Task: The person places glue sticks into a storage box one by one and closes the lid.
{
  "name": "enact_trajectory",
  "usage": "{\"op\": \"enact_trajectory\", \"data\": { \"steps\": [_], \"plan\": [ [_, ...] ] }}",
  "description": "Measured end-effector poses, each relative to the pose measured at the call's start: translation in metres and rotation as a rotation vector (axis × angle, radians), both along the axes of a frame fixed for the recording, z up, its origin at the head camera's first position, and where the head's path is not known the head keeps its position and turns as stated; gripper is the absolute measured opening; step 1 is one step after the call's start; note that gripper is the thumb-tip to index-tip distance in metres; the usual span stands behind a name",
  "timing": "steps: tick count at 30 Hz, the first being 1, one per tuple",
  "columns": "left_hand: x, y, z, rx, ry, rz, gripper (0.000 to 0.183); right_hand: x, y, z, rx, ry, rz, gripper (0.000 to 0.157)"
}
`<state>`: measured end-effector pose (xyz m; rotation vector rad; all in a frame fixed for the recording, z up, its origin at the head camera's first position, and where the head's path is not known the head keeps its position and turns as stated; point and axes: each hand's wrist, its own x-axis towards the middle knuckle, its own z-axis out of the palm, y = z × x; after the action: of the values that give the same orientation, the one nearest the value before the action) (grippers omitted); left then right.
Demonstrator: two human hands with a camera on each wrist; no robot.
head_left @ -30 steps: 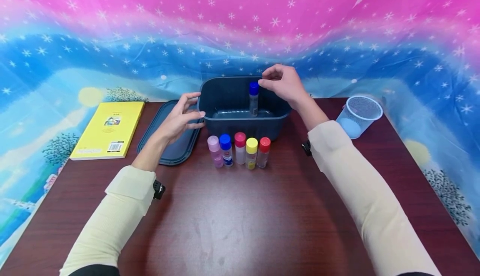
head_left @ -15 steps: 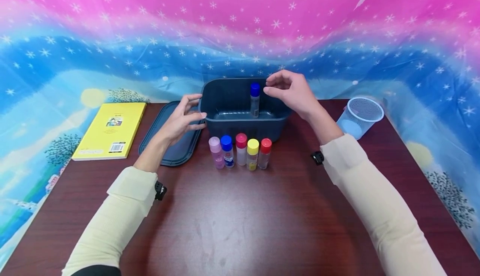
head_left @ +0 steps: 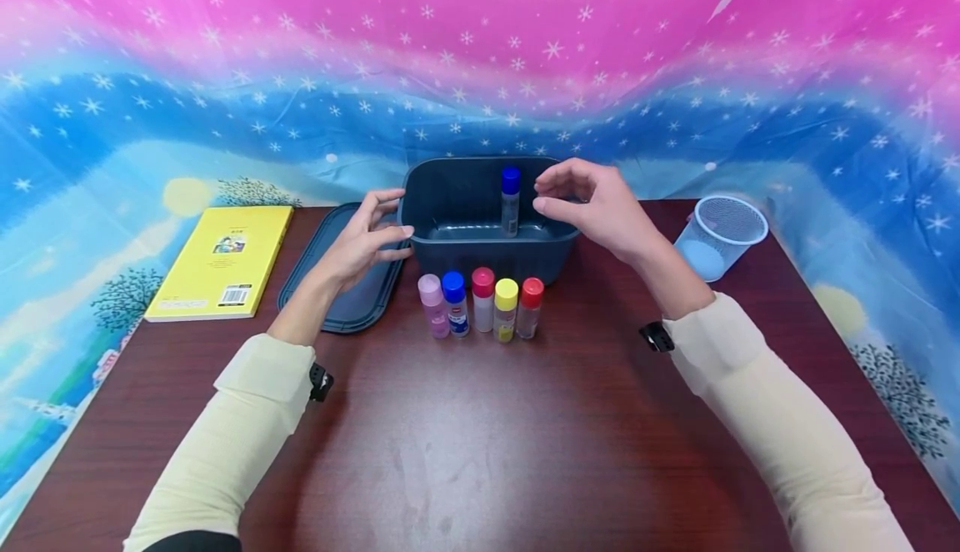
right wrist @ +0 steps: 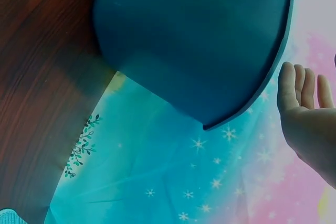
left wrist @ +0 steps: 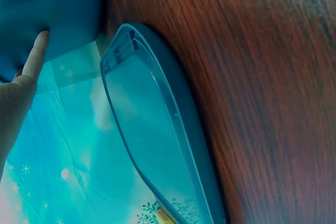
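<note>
A dark blue-grey bin (head_left: pixel 491 262) stands at the back of the table. Inside it a small clear bottle with a blue cap (head_left: pixel 511 202) stands upright. My left hand (head_left: pixel 358 239) rests on the bin's left end, fingers spread; in the left wrist view one fingertip (left wrist: pixel 43 38) meets the bin wall. Over the right end hovers my right hand (head_left: pixel 600 202), its fingers loosely bent with nothing between them. In front of the bin stand several more bottles, capped in lilac (head_left: pixel 432 306), blue (head_left: pixel 455 303), pink-red (head_left: pixel 483 300), yellow (head_left: pixel 506 310) and red (head_left: pixel 529 308).
The bin's lid (head_left: pixel 356 310) lies flat at its left, partly under my left forearm in the head view. Farther left is a yellow book (head_left: pixel 225 264). A light blue mesh cup (head_left: pixel 718 239) sits at the back right. A patterned cloth (head_left: pixel 480 77) hangs behind the table.
My right hand has moved away from the blue-capped bottle in the bin, rightward and a little toward me. That bottle stays standing. My left hand keeps its place on the bin.
</note>
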<state>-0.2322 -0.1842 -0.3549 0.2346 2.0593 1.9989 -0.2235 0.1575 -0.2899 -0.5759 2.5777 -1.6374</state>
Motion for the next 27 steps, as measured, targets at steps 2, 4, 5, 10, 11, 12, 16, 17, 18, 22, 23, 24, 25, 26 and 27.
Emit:
{"op": "enact_trajectory", "data": {
  "steps": [2,4,5,10,11,12,16,17,18,22,23,24,25,26,27],
  "plan": [
    [0.000,0.000,0.000,0.002,0.000,0.001,0.070,0.003,0.002,0.000,-0.005,0.007,0.021,0.032],
    [0.000,-0.001,0.000,0.003,-0.001,0.003,0.070,0.006,0.003,-0.002,-0.005,0.010,0.055,0.032],
    [0.000,-0.001,0.000,0.003,-0.002,0.003,0.070,0.007,0.005,-0.003,-0.004,0.012,0.079,0.032],
    [-0.001,-0.001,-0.001,0.004,-0.004,-0.002,0.070,0.014,0.012,-0.008,0.014,0.012,0.200,0.034],
    [-0.001,-0.001,-0.001,0.004,-0.003,-0.003,0.070,0.015,0.014,-0.009,0.018,0.014,0.215,0.035],
    [-0.001,0.000,-0.001,0.003,-0.002,-0.004,0.071,0.017,0.015,-0.010,0.019,0.015,0.225,0.035],
    [-0.001,0.000,-0.002,0.002,0.001,-0.002,0.070,0.020,0.019,-0.012,0.021,0.011,0.275,0.035],
    [-0.001,0.000,-0.002,0.004,0.000,-0.001,0.070,0.020,0.019,-0.013,0.014,0.002,0.296,0.035],
    [-0.001,-0.001,-0.002,0.004,-0.001,0.000,0.070,0.020,0.020,-0.014,0.009,-0.010,0.323,0.035],
    [-0.001,-0.001,-0.003,0.006,-0.005,0.003,0.069,0.021,0.020,-0.019,0.008,-0.075,0.430,0.036],
    [-0.001,-0.001,-0.003,0.005,-0.005,0.002,0.069,0.021,0.021,-0.020,0.014,-0.094,0.451,0.037],
    [-0.001,-0.001,-0.003,0.004,-0.004,0.001,0.069,0.022,0.021,-0.021,0.022,-0.114,0.465,0.039],
    [-0.001,-0.001,-0.002,0.004,-0.003,0.000,0.070,0.023,0.021,-0.022,0.032,-0.134,0.476,0.040],
    [-0.001,-0.001,-0.002,0.004,-0.002,0.002,0.069,0.023,0.021,-0.023,0.038,-0.150,0.488,0.042],
    [-0.001,0.000,-0.002,0.004,-0.001,0.002,0.069,0.024,0.021,-0.024,0.046,-0.164,0.495,0.044]
  ]
}}
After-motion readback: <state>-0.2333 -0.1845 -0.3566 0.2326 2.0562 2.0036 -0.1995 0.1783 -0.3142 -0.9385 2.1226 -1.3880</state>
